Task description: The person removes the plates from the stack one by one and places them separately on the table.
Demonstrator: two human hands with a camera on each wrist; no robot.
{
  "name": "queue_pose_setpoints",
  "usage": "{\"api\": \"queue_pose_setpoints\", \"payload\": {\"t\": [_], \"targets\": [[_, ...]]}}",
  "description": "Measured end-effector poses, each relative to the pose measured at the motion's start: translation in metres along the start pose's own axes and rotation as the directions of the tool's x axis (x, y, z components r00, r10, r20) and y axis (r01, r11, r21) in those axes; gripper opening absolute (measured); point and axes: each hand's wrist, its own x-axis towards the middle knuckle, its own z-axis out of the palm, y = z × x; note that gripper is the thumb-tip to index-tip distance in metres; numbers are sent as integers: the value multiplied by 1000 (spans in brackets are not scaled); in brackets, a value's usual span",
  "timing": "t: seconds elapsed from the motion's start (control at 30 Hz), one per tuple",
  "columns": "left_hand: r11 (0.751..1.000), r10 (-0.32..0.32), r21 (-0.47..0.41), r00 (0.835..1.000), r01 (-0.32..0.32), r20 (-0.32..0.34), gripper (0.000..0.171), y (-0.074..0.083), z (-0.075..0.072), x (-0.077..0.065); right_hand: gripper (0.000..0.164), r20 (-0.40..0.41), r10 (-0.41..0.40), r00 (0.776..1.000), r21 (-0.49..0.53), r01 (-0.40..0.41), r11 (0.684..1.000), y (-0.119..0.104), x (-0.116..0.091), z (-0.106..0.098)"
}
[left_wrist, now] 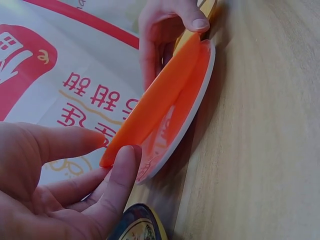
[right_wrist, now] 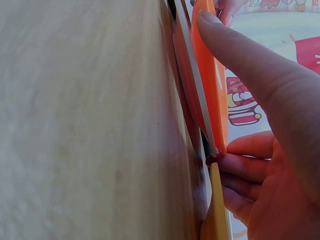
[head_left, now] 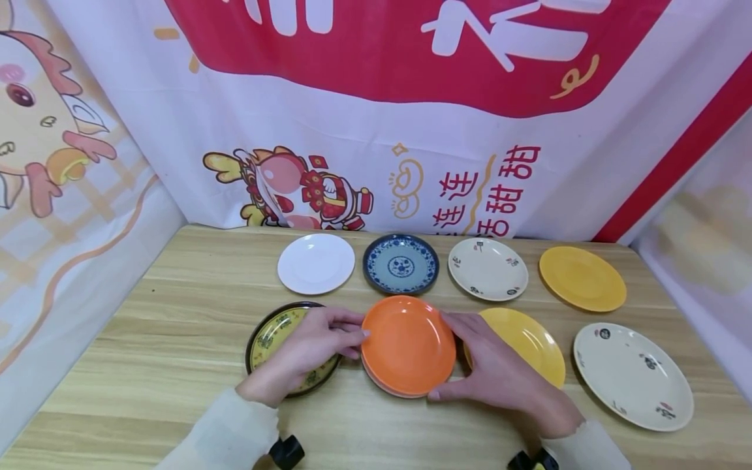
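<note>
Both hands hold an orange plate (head_left: 408, 344) by its rim at the middle of the table. My left hand (head_left: 323, 339) pinches the left edge between thumb and fingers; in the left wrist view that edge of the orange plate (left_wrist: 150, 107) is close to the fingertips. Around the right edge, my right hand (head_left: 496, 365) grips with the thumb at the near side and fingers farther back. Directly beneath lies a pale-rimmed plate (left_wrist: 204, 92), mostly hidden from above, with a gap between the two. A dark-rimmed olive plate (head_left: 267, 346) sits under the left forearm.
Behind stand a white plate (head_left: 316, 264), a blue patterned plate (head_left: 401, 264), a cream patterned plate (head_left: 487, 269) and a yellow plate (head_left: 581, 279). Another yellow plate (head_left: 529, 339) is partly covered by the right hand. A larger cream plate (head_left: 631, 375) lies far right. Printed cloth (head_left: 376, 130) hangs behind.
</note>
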Motion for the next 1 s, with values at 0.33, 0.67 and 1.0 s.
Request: {"api": "queue_pose_setpoints", "payload": {"t": [0.33,0.67,1.0], "targets": [[999,-3,-53,1000,4,3,42,-3,5,-4,122,-13,-9,1000,-5,9,1000,-1,-1,0],[991,-18,-134,998,10,-57,36,-4,6,-7,125,1,-3,1000,-29,3,1000,-1,0,2],[988,-10,-152,999,3,-43,40,-9,4,-8,123,-4,-20,1000,-45,20,999,0,0,1]]}}
